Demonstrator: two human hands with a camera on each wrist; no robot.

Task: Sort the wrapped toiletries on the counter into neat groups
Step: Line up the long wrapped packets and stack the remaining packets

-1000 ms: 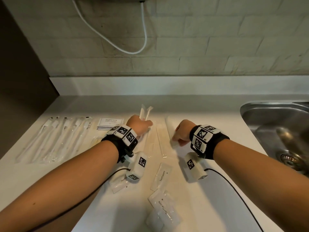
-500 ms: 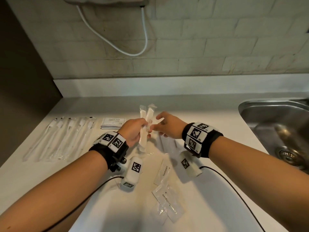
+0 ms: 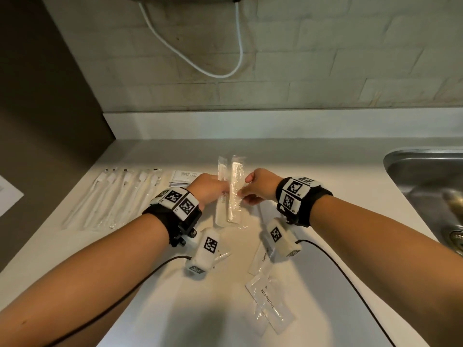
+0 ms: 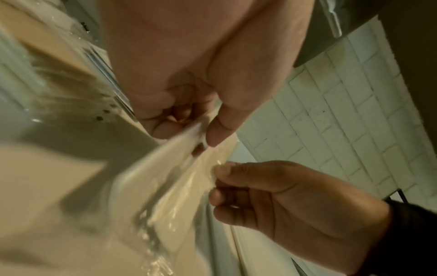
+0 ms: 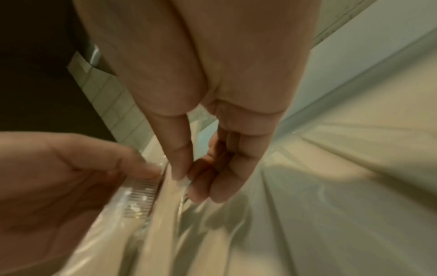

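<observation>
Over the middle of the white counter (image 3: pixel 325 176), my left hand (image 3: pixel 220 194) grips a small bunch of clear-wrapped white combs (image 3: pixel 229 191), held upright and a little tilted. My right hand (image 3: pixel 244 195) pinches the right-hand comb's wrapper between thumb and forefinger. In the left wrist view my left hand (image 4: pixel 208 130) has its thumb pressed on the combs (image 4: pixel 175 179), and my right hand (image 4: pixel 217 179) nips the wrapper edge. The right wrist view shows my right hand (image 5: pixel 185 175) pinching beside the comb teeth (image 5: pixel 141 188). Toothpaste sachets (image 3: pixel 269 300) lie loose near the front.
A row of wrapped toothbrushes (image 3: pixel 120 196) lies at the left, with a stack of shampoo sachets (image 3: pixel 185 175) beside it. Another toothpaste sachet (image 3: pixel 260 257) lies under my right wrist. A steel sink (image 3: pixel 426 176) is sunk into the counter at the right. A white cable (image 3: pixel 200 68) hangs on the tiled wall.
My right hand picked a wrapped comb off the counter and brought it against the combs in my left hand. Both hands have risen and come together.
</observation>
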